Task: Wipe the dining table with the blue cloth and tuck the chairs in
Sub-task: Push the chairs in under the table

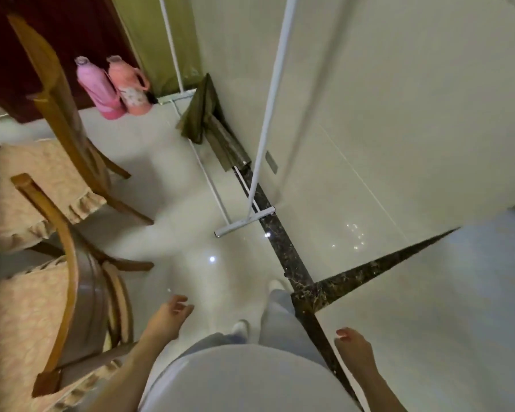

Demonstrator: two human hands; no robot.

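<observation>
1. Hands empty above glossy floor, head view: left hand (170, 315) loosely curled beside near chair (72, 281), lower left; right hand (353, 347) relaxed, fingers together, lower right.
2. Advisable next: gripping the backrest top, pushing straight in.
3. Both chairs wooden, cushioned; far chair (54, 93) upper left; blue cloth unseen.

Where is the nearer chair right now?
In the head view the nearer chair stands at lower left, just left of the left hand, with the second chair beyond it.

Glossy pale floor (176, 203), dark marble strips (295, 263), cream tiled wall (399, 84).
</observation>
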